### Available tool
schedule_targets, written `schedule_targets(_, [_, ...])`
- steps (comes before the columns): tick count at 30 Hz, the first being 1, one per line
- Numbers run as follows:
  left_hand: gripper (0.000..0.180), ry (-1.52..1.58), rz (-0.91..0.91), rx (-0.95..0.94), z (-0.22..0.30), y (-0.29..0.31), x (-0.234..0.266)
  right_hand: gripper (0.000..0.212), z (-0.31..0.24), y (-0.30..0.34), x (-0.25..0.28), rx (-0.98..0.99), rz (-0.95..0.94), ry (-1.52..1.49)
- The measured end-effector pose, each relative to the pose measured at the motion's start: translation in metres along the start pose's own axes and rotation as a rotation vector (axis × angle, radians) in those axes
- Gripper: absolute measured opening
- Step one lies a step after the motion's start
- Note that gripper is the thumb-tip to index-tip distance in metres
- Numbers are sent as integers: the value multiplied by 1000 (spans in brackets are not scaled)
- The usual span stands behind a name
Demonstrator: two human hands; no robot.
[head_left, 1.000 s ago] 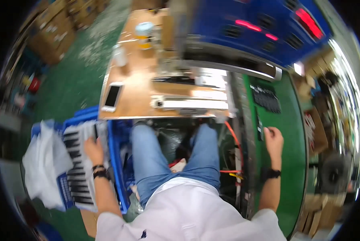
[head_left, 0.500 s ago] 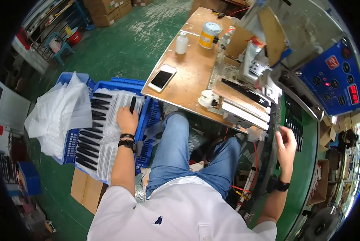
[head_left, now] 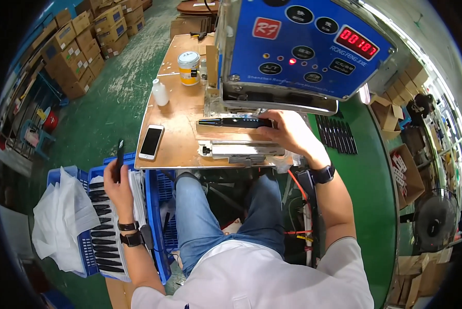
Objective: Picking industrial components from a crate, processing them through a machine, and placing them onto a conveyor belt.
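Note:
My left hand (head_left: 118, 189) is closed around a slim, long black piece (head_left: 120, 154), held upright above the blue crate (head_left: 149, 221). In that crate, several similar black pieces (head_left: 105, 242) lie in a row on white foam sheeting (head_left: 134, 190). My right hand (head_left: 287, 130) grips the right end of another long black piece (head_left: 236, 122) with thumb and fingers. That piece, shiny with small light marks along it, lies lengthwise at the wooden fixture (head_left: 231, 135) under the machine's blue control panel (head_left: 298, 51). What kind of part they are, I cannot make out.
A white phone (head_left: 151, 142), a white bottle (head_left: 160, 92) and a yellow-and-white can (head_left: 189, 68) stand on the wooden table (head_left: 177, 134). To the right, several black pieces (head_left: 336, 135) lie on a green surface (head_left: 365, 206). Crumpled white sheeting (head_left: 63, 221) covers another blue crate.
The view has swung right. My left hand has raised its black piece off the foam sheeting. My right hand has moved from beside the green surface to the black piece at the fixture.

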State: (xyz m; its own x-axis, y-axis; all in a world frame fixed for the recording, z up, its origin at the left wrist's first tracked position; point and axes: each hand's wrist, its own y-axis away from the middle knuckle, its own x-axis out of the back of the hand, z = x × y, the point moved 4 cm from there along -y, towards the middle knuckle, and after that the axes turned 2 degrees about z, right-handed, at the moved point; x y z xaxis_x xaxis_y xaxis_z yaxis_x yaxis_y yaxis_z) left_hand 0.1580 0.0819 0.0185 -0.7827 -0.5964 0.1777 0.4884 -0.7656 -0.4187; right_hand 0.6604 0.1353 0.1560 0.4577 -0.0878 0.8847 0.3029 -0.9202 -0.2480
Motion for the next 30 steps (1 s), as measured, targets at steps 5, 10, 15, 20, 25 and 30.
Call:
schedule_targets(5, [35,-9,-286,-320,140,9,-102,34,-1,36,30,-1,208,21])
schedule_targets(10, [32,-130,-486,-828,198,17,-190,28,41,127,66,-219,436,-82])
schedule_targets(15, [34,-154,-615,-884,204,42,-237,28,138,281,62,-583,550,70])
schedule_targets(20, [43,-229,-649,-945,218,54,-232,34,194,379,27,-880,571,179])
schedule_targets(25, [51,-177,-520,-922,195,80,-174,35,189,362,7,-896,500,320])
schedule_targets(30, [36,-163,-323,-507,100,110,-85,36,189,334,-8,-827,487,187])
